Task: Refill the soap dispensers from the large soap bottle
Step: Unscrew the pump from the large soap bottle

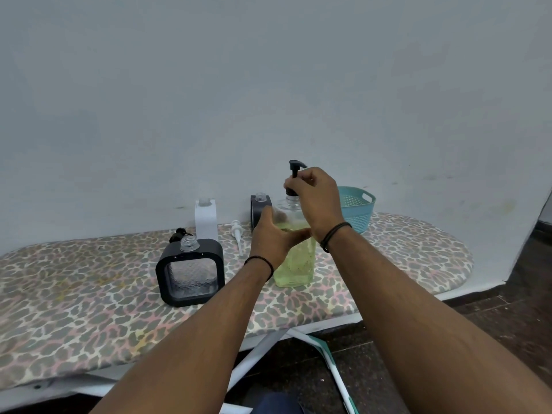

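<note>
The large clear soap bottle (295, 264) holds yellow-green soap and stands upright on the ironing board (89, 300). My left hand (273, 239) grips its body. My right hand (313, 198) pinches the collar of its black pump (294, 170) at the neck. A black-framed square dispenser (191, 271) stands open-necked to the left. A second black dispenser (260, 207) stands open-necked behind my left hand. A white dispenser (206, 219) stands near the wall. A loose white pump (237, 237) lies beside it. A loose black pump (178, 234) lies behind the near dispenser.
A teal plastic basket (357, 209) sits at the back right of the board, against the pale wall. The board's rounded end is at the right, with dark floor (493, 324) beyond. The board's white legs show below its front edge.
</note>
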